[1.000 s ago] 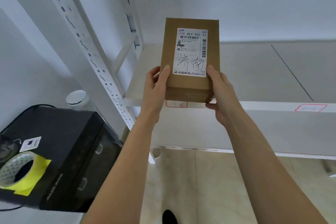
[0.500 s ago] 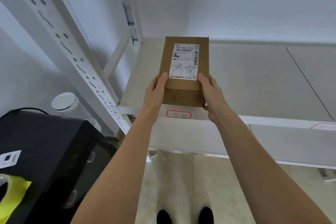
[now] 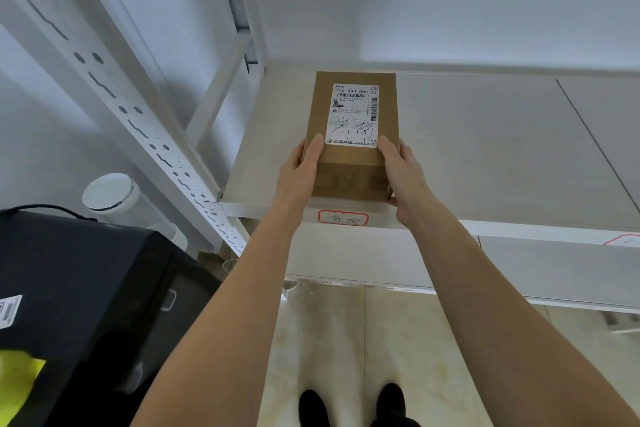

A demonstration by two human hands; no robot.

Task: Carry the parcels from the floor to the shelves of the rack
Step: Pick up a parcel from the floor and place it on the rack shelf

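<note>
A brown cardboard parcel (image 3: 349,163) with a white shipping label lies flat at the left front of the rack's grey shelf (image 3: 485,149). My left hand (image 3: 301,173) grips its left side and my right hand (image 3: 401,173) grips its right side, thumbs on top. The parcel's near end sits just behind the shelf's white front edge, above a red-bordered handwritten tag (image 3: 343,218). I cannot tell whether the parcel's underside rests fully on the shelf.
The rack's white perforated upright (image 3: 114,97) slants at the left. A black cabinet (image 3: 86,305) stands at lower left with something yellow (image 3: 17,381) on it, and a white round-lidded bin (image 3: 110,194) behind. A lower shelf (image 3: 519,270) and tiled floor lie beneath.
The parcel has gone from tilted up in the air down and forward onto the shelf, now lying flat. Both hands stayed on its sides throughout.
</note>
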